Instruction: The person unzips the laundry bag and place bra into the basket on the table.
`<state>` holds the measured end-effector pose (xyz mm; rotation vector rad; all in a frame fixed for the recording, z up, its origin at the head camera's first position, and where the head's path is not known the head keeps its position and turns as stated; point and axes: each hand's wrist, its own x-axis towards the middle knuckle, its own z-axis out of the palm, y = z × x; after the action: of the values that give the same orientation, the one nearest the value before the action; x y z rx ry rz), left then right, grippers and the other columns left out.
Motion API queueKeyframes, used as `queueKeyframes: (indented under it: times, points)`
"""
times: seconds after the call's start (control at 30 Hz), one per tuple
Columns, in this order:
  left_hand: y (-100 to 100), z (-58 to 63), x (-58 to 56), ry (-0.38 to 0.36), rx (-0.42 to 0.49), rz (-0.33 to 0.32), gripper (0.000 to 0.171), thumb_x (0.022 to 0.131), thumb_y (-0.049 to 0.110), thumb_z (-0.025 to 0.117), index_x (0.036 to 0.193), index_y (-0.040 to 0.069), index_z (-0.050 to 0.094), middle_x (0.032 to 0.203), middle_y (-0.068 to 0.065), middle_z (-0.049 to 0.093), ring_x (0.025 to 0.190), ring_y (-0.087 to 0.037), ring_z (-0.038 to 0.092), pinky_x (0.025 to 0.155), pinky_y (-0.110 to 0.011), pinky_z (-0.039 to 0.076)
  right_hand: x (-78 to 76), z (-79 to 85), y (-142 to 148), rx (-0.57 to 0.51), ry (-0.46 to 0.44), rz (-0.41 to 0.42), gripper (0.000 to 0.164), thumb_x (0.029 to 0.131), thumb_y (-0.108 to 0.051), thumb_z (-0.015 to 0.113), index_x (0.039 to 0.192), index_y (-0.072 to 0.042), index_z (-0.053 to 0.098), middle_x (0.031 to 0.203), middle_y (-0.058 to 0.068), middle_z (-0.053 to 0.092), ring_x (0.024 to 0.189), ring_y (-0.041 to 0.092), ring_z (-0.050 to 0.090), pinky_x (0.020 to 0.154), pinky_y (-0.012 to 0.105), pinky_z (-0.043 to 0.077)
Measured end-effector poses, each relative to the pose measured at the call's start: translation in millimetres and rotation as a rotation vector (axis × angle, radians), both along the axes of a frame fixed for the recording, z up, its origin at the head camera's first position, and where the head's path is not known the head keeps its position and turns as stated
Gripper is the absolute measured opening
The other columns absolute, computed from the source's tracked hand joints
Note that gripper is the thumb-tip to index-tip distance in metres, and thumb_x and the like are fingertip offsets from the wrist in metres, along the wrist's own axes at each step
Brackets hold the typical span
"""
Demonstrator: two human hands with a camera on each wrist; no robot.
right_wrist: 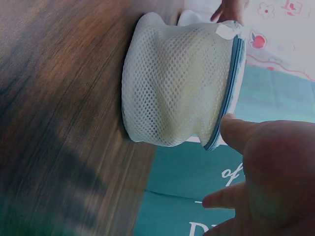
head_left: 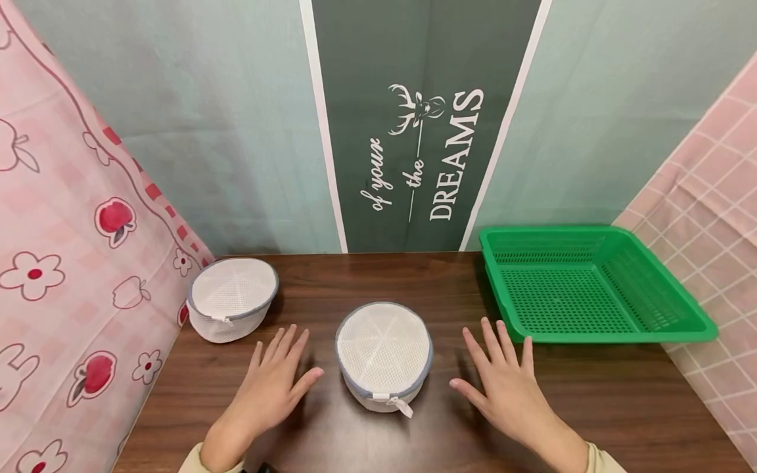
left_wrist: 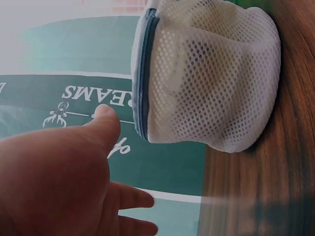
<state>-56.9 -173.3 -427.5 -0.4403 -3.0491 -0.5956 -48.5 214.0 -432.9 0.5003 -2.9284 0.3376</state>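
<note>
A round white mesh laundry bag with a blue-grey zipper rim stands upright on the table, its zipper pull and white tab facing the near side. To its left my left hand is held with spread fingers, palm down, holding nothing. On the other side my right hand is spread the same way, also apart from the bag. Both wrist views show the bag's mesh side and its zipper beyond the thumb. Something pale shows faintly through the mesh.
A second white mesh bag sits at the back left of the brown wooden table. At the back right stands a green plastic basket, close to my right fingertips. Printed cloths hang behind and at both sides.
</note>
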Motion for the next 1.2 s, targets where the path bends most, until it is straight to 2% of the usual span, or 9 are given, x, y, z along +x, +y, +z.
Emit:
queueKeyframes:
  times: [0.17, 0.3, 0.4, 0.5, 0.57, 0.63, 0.87, 1.03, 1.2]
  points:
    - [3, 2.8, 0.5, 0.001, 0.007, -0.014, 0.057, 0.103, 0.047, 0.054, 0.141, 0.005, 0.058, 0.146, -0.018, 0.054, 0.135, -0.039, 0.05, 0.106, -0.065, 0.039, -1.6, 5.1, -3, -0.03, 0.034, 0.001, 0.068, 0.092, -0.05, 0.07, 0.141, -0.004, 0.058, 0.149, 0.025, 0.047, 0.142, 0.046, 0.037, 0.109, 0.072, 0.027]
    - [8, 5.1, 1.8, -0.011, 0.033, 0.015, 0.044, 0.103, 0.043, 0.057, 0.129, 0.009, 0.067, 0.129, -0.01, 0.067, 0.122, -0.031, 0.062, 0.099, -0.056, 0.049, -0.9, 9.1, -7, -0.072, 0.064, 0.009, 0.055, 0.091, -0.046, 0.073, 0.128, -0.006, 0.067, 0.135, 0.02, 0.06, 0.127, 0.04, 0.055, 0.099, 0.063, 0.044]
    - [14, 7.0, 2.4, -0.06, 0.084, 0.053, 0.033, 0.103, 0.044, 0.057, 0.112, 0.016, 0.072, 0.105, 0.002, 0.072, 0.1, -0.021, 0.069, 0.085, -0.049, 0.055, 1.1, 12.1, -12, -0.101, 0.089, 0.02, 0.046, 0.09, -0.043, 0.075, 0.12, -0.009, 0.071, 0.123, 0.013, 0.067, 0.115, 0.032, 0.064, 0.09, 0.056, 0.052]
    - [20, 8.1, 3.1, -0.146, 0.151, 0.053, 0.033, 0.104, 0.046, 0.052, 0.09, 0.022, 0.069, 0.079, 0.013, 0.063, 0.073, -0.01, 0.062, 0.066, -0.04, 0.051, 2.6, 15.2, -18, -0.119, 0.11, 0.032, 0.037, 0.089, -0.041, 0.077, 0.111, -0.012, 0.073, 0.112, 0.005, 0.071, 0.106, 0.025, 0.067, 0.084, 0.05, 0.056]
    - [24, 7.4, 3.6, -0.211, 0.209, 0.026, 0.039, 0.106, 0.048, 0.048, 0.082, 0.022, 0.065, 0.07, 0.015, 0.056, 0.064, -0.005, 0.053, 0.061, -0.033, 0.045, 3.6, 17.4, -22, -0.123, 0.126, 0.041, 0.032, 0.089, -0.041, 0.078, 0.105, -0.014, 0.074, 0.105, 0.0, 0.072, 0.101, 0.02, 0.068, 0.081, 0.045, 0.057]
    - [28, 5.7, 4.4, -0.275, 0.291, -0.015, 0.045, 0.107, 0.048, 0.044, 0.077, 0.02, 0.063, 0.067, 0.013, 0.054, 0.061, -0.005, 0.05, 0.059, -0.029, 0.042, 4.6, 19.3, -27, -0.127, 0.142, 0.05, 0.027, 0.087, -0.041, 0.079, 0.1, -0.017, 0.074, 0.1, -0.004, 0.071, 0.096, 0.015, 0.068, 0.077, 0.04, 0.057]
    - [42, -6.0, 5.5, -0.488, 0.635, -0.136, 0.049, 0.111, 0.034, 0.04, 0.085, 0.005, 0.07, 0.07, 0.002, 0.062, 0.066, -0.011, 0.058, 0.062, -0.026, 0.048, 7.7, 22.8, -40, -0.184, 0.177, 0.103, 0.019, 0.084, -0.039, 0.082, 0.083, -0.029, 0.067, 0.08, -0.02, 0.059, 0.075, -0.002, 0.055, 0.061, 0.025, 0.049]
    - [51, -12.9, 6.7, -0.584, 0.749, -0.123, 0.052, 0.112, 0.031, 0.038, 0.091, -0.004, 0.07, 0.074, -0.004, 0.065, 0.068, -0.013, 0.06, 0.059, -0.029, 0.052, 10.6, 21.8, -50, -0.223, 0.145, 0.142, 0.022, 0.084, -0.038, 0.083, 0.079, -0.032, 0.063, 0.078, -0.024, 0.055, 0.074, -0.005, 0.05, 0.06, 0.022, 0.047]
    - [58, -18.7, 4.4, -0.613, 0.803, -0.114, 0.057, 0.112, 0.031, 0.036, 0.091, -0.01, 0.069, 0.075, -0.005, 0.067, 0.067, -0.016, 0.061, 0.057, -0.029, 0.053, 11.8, 18.0, -58, -0.234, 0.125, 0.188, 0.026, 0.087, -0.041, 0.08, 0.076, -0.032, 0.058, 0.071, -0.025, 0.042, 0.067, -0.005, 0.038, 0.053, 0.017, 0.036]
